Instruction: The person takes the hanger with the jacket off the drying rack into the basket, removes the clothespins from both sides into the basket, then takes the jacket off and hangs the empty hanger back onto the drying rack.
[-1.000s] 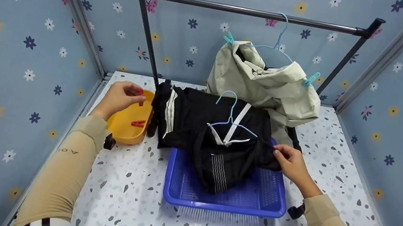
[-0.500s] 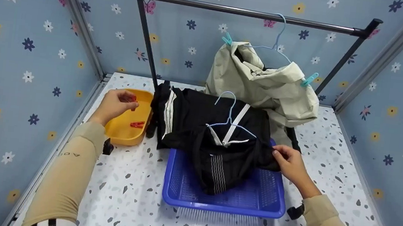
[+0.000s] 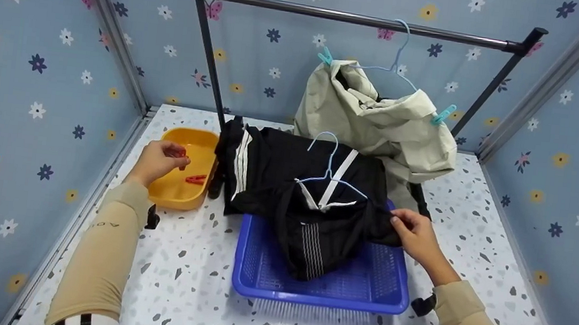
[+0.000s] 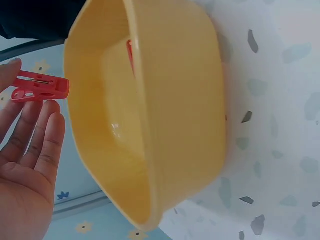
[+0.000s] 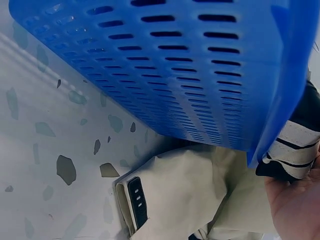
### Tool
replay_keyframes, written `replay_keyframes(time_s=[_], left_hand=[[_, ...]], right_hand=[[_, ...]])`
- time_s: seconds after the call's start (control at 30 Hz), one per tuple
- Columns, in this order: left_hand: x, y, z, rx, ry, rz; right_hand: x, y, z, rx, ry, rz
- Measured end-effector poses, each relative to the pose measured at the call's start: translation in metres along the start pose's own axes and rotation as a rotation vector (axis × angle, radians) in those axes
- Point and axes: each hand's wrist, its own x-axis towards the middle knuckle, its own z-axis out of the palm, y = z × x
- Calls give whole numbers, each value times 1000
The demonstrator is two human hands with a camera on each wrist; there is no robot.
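Observation:
My left hand [image 3: 157, 162] pinches a red clothespin [image 4: 42, 87] between thumb and fingers, above the yellow tray [image 3: 167, 199]. A second red clothespin [image 3: 195, 179] lies inside that tray. With thumb and fingers, my right hand [image 3: 417, 239] holds the right edge of a black garment [image 3: 341, 254] with white stripes. This garment lies across the blue basket [image 3: 318, 298] and black cloth behind it. A blue hanger [image 3: 329, 176] sits at its opening, hook upward. In the right wrist view, white-striped black fabric [image 5: 295, 145] is at the right hand, beside the basket's rim.
Behind, a black rack [image 3: 358, 18] bears a beige garment [image 3: 379, 123] on a blue hanger, with turquoise clothespins [image 3: 443, 114] at its sides. Its lower part reaches the table [image 3: 190, 286]. Flower-patterned walls stand at the back and both sides.
My left hand has moved left and down over the yellow tray with the red clothespin. My right hand keeps its hold on the black garment. The view has shifted slightly.

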Motion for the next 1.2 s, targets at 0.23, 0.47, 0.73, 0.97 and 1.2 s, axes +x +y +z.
replay_keyframes(time_s=[0.23, 0.47, 0.73, 0.97, 1.2], left_hand=[[2, -11, 4, 5, -17, -26], [4, -13, 6, 46, -14, -29], [3, -11, 7, 57, -15, -48], [0, -4, 4, 40, -12, -28], [-5, 11, 6, 15, -8, 38]], right_hand=[[0, 2, 1, 1, 11, -12], [0, 1, 1, -2, 14, -3], [1, 2, 1, -16, 18, -12], [1, 1, 0, -31, 7, -37], [1, 2, 0, -30, 2, -33]])
